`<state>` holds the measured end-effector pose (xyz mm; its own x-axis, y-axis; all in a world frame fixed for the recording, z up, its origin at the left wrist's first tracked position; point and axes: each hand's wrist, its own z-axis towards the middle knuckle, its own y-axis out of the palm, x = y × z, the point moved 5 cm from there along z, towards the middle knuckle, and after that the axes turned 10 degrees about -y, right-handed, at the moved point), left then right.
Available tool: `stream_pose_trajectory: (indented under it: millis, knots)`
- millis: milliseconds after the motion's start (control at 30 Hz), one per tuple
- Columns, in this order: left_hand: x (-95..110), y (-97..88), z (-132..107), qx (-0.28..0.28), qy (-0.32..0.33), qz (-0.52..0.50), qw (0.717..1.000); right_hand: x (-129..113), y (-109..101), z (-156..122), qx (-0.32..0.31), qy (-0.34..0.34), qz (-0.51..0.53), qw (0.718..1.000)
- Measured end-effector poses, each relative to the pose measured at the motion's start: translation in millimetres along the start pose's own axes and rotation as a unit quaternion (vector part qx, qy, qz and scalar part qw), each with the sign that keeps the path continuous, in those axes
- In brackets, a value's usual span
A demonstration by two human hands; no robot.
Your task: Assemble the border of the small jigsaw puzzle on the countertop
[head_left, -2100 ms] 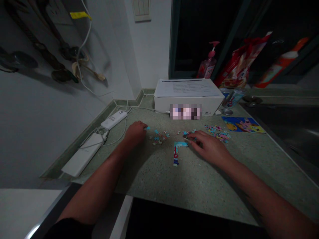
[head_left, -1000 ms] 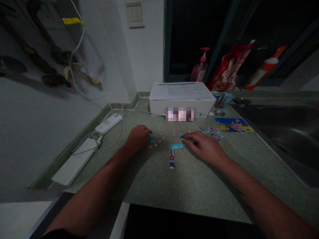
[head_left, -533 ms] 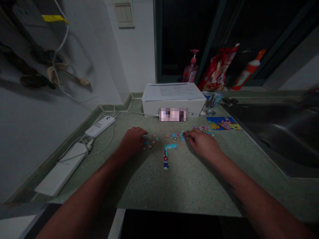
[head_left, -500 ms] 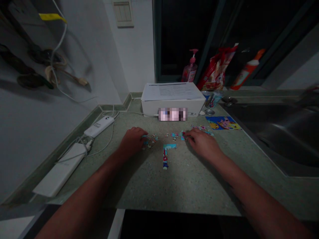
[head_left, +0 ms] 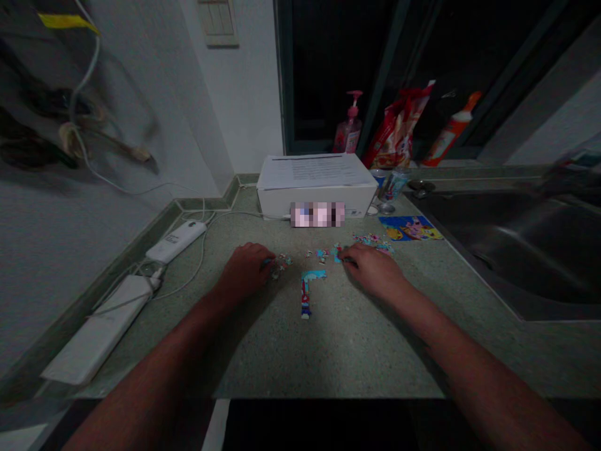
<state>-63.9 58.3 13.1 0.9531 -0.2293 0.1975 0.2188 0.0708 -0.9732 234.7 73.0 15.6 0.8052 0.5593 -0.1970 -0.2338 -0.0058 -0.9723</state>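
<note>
a person's left hand [head_left: 243, 270] rests curled at a scatter of jigsaw pieces [head_left: 280, 264] on a speckled green counter [head_left: 347, 357], the right hand [head_left: 373, 270] at a second cluster [head_left: 335, 254]; whether the fingers [head_left: 348, 258] grip any piece cannot be told. an l-shaped run of joined pieces [head_left: 305, 297] lies between them.

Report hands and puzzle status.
Left hand on loose jigsaw pieces. Right hand at second cluster. Assembled L-shaped strip between them. White power bank off left.
</note>
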Motion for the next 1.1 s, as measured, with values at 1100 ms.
stream_pose_trajectory:
  millis: [1100]
  knots:
    - [0.5, -0.4, -2.2, 0.022, 0.009, -0.029, 0.999, 7.1, -0.2, -0.3, -0.013, 0.043, 0.027, 0.999]
